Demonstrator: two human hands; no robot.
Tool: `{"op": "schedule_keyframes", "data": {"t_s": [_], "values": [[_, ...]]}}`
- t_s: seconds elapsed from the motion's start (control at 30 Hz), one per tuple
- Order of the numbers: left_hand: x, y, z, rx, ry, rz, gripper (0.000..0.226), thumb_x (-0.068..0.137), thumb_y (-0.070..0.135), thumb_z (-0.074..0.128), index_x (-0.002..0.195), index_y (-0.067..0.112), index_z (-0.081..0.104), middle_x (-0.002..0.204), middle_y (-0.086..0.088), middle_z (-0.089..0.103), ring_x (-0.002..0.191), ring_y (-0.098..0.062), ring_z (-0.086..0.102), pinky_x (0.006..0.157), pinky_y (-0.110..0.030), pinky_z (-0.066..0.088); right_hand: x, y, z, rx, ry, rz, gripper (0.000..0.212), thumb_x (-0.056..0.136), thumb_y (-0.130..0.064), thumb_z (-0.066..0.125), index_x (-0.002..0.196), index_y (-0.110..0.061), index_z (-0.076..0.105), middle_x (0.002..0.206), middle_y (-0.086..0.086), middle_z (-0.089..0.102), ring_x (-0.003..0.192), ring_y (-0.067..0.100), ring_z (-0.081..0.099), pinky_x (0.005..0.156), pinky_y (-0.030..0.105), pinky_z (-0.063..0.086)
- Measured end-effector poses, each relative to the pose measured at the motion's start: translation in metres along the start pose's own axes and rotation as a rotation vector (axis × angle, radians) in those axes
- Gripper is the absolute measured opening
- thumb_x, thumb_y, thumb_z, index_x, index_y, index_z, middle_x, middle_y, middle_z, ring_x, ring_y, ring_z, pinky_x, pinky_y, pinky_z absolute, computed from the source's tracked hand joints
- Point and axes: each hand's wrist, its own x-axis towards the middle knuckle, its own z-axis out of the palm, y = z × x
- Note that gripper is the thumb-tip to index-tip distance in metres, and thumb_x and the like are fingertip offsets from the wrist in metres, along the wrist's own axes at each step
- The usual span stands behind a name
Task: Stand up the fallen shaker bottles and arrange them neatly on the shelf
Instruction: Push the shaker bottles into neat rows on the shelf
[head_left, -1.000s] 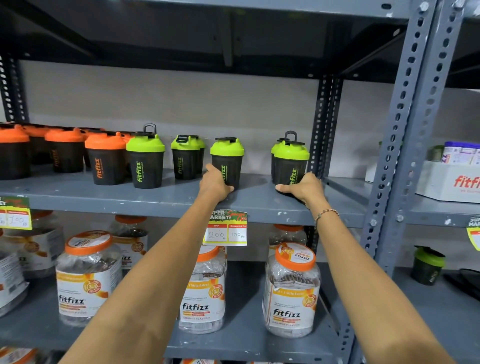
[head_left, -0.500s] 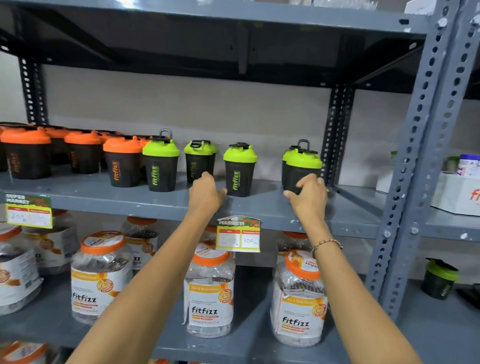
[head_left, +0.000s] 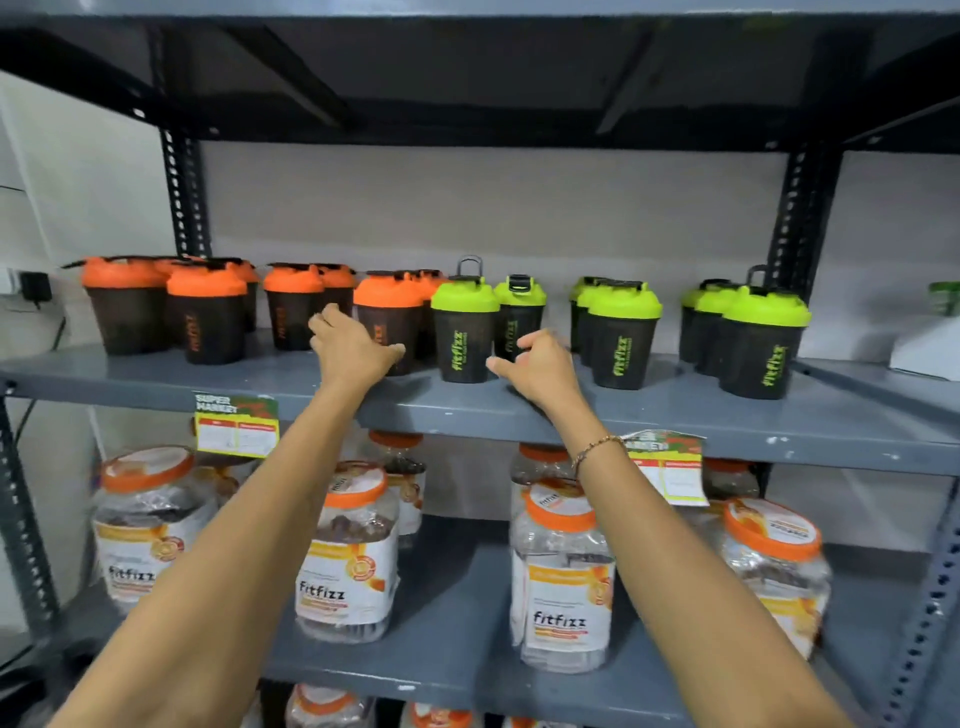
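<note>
Black shaker bottles stand upright in rows on the grey shelf (head_left: 675, 415): orange-lidded ones (head_left: 208, 312) on the left, green-lidded ones (head_left: 623, 332) on the right. My left hand (head_left: 353, 348) reaches to the orange-lidded bottle (head_left: 389, 317) nearest the green ones, thumb against its lower side, fingers spread. My right hand (head_left: 540, 371) hovers open just right of the leftmost green-lidded bottle (head_left: 464, 332), fingers curled toward it, holding nothing. No bottle in view lies on its side.
Clear jars with orange lids (head_left: 563, 577) fill the shelf below. Price tags (head_left: 236, 423) hang off the shelf's front edge. Slotted steel uprights (head_left: 802, 223) frame the bay. A white box (head_left: 924, 348) sits far right.
Both hands left the green bottles on the right and moved left along the shelf. The view swung left too, showing more orange-lidded bottles.
</note>
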Motion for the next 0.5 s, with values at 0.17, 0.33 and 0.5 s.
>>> {"op": "schedule_keyframes", "data": {"t_s": [0.17, 0.33, 0.5], "values": [[0.026, -0.009, 0.013, -0.146, -0.221, -0.120, 0.109, 0.072, 0.043, 0.079, 0.143, -0.007, 0.015, 0.147, -0.024, 0.022, 0.137, -0.037, 0.026, 0.110, -0.044, 0.030, 0.015, -0.025, 0.038, -0.037, -0.005, 0.082, 0.089, 0.072, -0.037, 0.081, 0.132, 0.007, 0.033, 0.137, 0.020, 0.049, 0.130, 0.034, 0.047, 0.101, 0.039, 0.042], [0.034, -0.016, 0.027, -0.202, -0.299, -0.149, 0.104, 0.066, 0.038, 0.085, 0.138, -0.003, 0.021, 0.143, -0.020, 0.036, 0.128, -0.036, 0.043, 0.104, -0.045, 0.040, 0.023, -0.041, 0.059, -0.093, -0.016, 0.140, 0.109, 0.067, -0.036, 0.085, 0.140, 0.011, 0.019, 0.145, 0.025, 0.041, 0.135, 0.037, 0.040, 0.108, 0.042, 0.039], [0.033, -0.020, 0.030, -0.145, -0.305, -0.119, 0.089, 0.073, 0.034, 0.080, 0.134, 0.001, 0.024, 0.136, -0.022, 0.047, 0.124, -0.039, 0.048, 0.100, -0.046, 0.042, 0.025, -0.039, 0.068, -0.088, 0.006, 0.170, 0.098, 0.069, -0.030, 0.085, 0.137, 0.009, 0.024, 0.144, 0.023, 0.041, 0.135, 0.036, 0.040, 0.108, 0.039, 0.038]]}}
